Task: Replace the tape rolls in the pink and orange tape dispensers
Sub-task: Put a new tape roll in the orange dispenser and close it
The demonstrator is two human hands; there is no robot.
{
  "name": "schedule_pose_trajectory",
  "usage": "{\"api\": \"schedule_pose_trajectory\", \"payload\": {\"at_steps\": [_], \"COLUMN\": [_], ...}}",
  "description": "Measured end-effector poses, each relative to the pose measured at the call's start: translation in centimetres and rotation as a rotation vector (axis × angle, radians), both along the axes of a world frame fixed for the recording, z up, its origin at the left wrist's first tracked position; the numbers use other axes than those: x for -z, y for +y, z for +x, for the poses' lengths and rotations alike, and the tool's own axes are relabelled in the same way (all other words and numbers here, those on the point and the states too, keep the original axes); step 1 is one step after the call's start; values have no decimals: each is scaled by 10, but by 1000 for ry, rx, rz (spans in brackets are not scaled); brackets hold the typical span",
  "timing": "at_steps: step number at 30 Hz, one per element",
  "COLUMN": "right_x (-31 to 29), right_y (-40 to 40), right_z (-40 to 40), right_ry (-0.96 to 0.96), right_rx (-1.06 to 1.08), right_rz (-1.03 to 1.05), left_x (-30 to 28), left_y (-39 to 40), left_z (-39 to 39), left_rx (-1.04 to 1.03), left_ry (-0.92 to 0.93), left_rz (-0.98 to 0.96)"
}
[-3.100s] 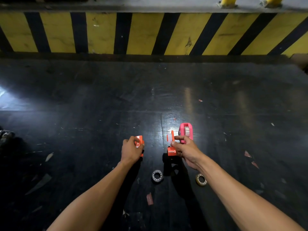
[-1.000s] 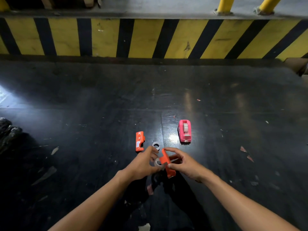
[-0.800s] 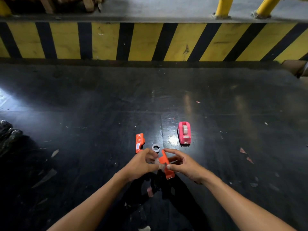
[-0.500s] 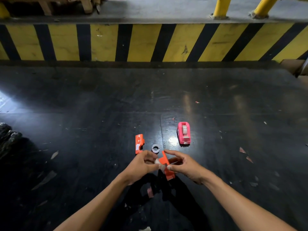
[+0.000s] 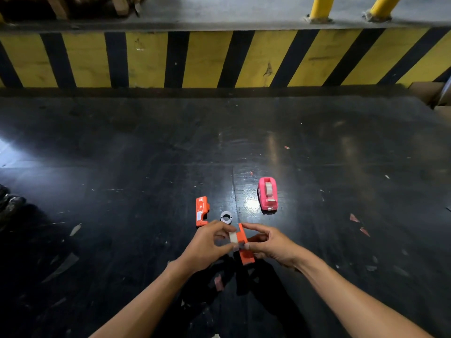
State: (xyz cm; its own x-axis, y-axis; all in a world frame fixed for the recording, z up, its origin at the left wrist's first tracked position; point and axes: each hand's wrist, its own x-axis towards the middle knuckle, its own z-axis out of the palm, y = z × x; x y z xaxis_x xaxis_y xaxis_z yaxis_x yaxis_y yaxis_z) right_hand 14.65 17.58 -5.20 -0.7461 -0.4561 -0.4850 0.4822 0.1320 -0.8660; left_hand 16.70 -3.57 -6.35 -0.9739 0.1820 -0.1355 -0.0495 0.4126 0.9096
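Note:
My right hand grips one half of the orange tape dispenser, held on edge just above the floor. My left hand pinches a whitish tape roll against that half's left face. The other orange half lies flat on the floor just beyond my left hand. A small grey empty core stands beside it. The pink tape dispenser sits upright on the floor further off to the right, with a roll inside it.
The floor is a dark, glossy sheet scattered with scraps of paper and tape. A yellow-and-black striped curb runs across the back, with yellow posts above it. A dark crumpled object lies at the far left.
Three seconds ago each hand held an orange half near the pink dispenser. One half and a core now lie on the floor. My left hand has brought a tape roll against the held half.

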Motion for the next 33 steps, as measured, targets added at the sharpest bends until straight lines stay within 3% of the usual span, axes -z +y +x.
{"api": "schedule_pose_trajectory", "payload": {"at_steps": [7,16,18,21,26,30,33], "right_x": [4,6,8,3,-6,-8,-8], "right_y": [-4,-3,-1,-2,-3,-2,-2], "right_z": [2,-2,-5,-10,-17,-18,-17], "right_ry": [-72,-186,-205,-216,-200,-192,-186], "right_rx": [8,84,113,132,140,162,191], "right_rz": [-36,-130,-162,-171,-171,-189,-188], "left_x": [-1,-11,-8,8,28,34,20], "left_y": [6,9,3,-13,-28,-31,-26], "left_z": [-4,-14,-27,-57,-85,-86,-75], "left_rx": [-69,-60,-140,-337,-334,-348,-372], "left_ry": [-82,-97,-7,63,-288,-326,-362], "left_rz": [103,100,16,-267,-522,-416,-124]}}
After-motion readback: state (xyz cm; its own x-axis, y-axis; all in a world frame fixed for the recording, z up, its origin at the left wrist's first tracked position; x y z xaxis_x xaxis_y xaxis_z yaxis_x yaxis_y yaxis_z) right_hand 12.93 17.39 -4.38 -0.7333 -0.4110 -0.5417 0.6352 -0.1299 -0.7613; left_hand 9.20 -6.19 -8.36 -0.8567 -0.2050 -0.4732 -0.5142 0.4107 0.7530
